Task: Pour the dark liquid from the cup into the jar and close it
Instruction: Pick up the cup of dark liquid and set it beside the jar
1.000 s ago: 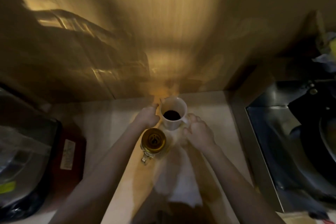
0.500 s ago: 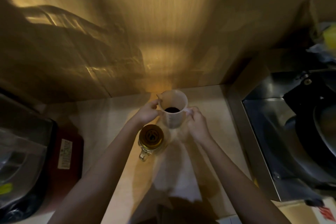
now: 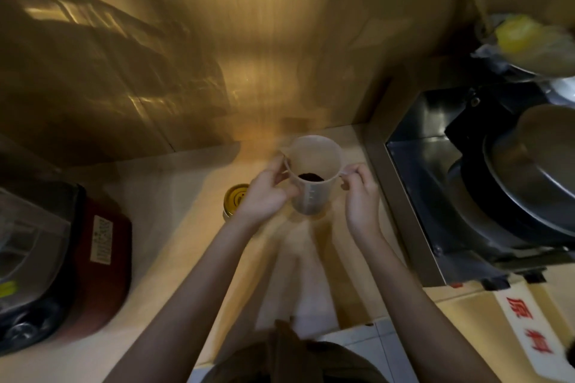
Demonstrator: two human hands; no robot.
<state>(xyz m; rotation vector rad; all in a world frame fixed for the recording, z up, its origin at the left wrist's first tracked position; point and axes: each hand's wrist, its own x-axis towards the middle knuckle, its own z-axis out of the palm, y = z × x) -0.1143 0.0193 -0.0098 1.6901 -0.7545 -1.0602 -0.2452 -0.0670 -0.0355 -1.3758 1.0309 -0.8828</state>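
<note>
A translucent measuring cup (image 3: 314, 165) with dark liquid (image 3: 311, 177) at its bottom is held above the counter, nearly upright. My left hand (image 3: 264, 193) grips its left wall below the spout. My right hand (image 3: 361, 193) holds its handle on the right. The jar (image 3: 236, 196), with a golden top, stands on the counter just left of the cup; my left hand and wrist hide most of it.
A red and black appliance (image 3: 77, 258) fills the counter's left side. A steel stove surround (image 3: 435, 196) with a pan (image 3: 535, 171) is at the right. A wall panel (image 3: 249, 40) rises behind the counter (image 3: 174, 202). A box with red characters (image 3: 529, 329) lies at lower right.
Both hands have closed on the cup and lifted it off the counter. The view has shifted, so the jar sits further left and is more covered by my left hand.
</note>
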